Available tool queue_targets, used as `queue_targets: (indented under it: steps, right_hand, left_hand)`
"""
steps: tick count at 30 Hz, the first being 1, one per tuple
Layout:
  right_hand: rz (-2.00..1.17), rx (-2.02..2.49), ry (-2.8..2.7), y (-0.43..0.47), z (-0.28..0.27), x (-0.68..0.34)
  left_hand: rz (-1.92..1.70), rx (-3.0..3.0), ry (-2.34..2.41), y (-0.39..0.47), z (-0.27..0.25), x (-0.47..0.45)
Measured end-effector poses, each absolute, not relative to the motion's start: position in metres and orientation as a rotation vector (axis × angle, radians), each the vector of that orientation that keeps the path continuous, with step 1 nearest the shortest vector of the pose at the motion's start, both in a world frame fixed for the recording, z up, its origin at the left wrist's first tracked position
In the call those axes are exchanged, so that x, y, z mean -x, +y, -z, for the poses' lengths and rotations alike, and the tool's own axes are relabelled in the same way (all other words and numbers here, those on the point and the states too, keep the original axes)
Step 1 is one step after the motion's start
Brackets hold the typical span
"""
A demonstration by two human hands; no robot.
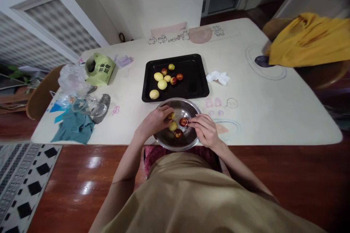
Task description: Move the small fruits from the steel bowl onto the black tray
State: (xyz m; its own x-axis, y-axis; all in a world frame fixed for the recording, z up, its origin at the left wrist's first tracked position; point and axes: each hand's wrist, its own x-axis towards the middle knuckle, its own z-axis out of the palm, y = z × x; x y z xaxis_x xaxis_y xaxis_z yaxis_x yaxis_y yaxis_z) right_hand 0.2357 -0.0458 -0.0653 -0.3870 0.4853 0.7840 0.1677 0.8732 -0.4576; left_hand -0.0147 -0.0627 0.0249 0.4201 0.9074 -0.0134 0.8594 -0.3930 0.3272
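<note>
A steel bowl (160,139) stands at the table's near edge, right in front of me. My left hand (157,119) reaches over its left rim, with the fingers closed on a yellow-green fruit (171,115). From the right side, my right hand (205,128) pinches a shiny red jujube (183,122) inside the bowl with its fingertips. Lower in the bowl lie a yellow fruit (172,126) and a dark red jujube (178,133). Just behind the bowl, a black baking tray (193,69) carries several yellow fruits (162,85) and a few red jujubes (179,76).
A crumpled white tissue (218,77) lies right of the tray. On the left are a green paper bag (102,69), a clear plastic bag (72,80), a glass jar (95,105) and a teal cloth (78,125). Yellow clothing (308,42) drapes over a chair at the right.
</note>
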Motion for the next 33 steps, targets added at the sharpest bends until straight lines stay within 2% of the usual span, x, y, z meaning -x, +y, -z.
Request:
queue_targets:
  steps: [5,20,33]
  right_hand:
    - [-0.374,0.47,-1.955,-0.045,0.068,-0.236]
    - [-0.359,0.503,-1.972,-0.047,0.068,-0.236]
    - [-0.378,0.477,-1.977,-0.046,0.067,-0.238]
  left_hand:
    - [0.004,-2.387,1.708,-0.084,-0.039,0.015]
    - [0.231,-2.27,1.657,-0.103,-0.035,0.01]
    - [0.115,-2.208,1.665,-0.108,-0.036,0.003]
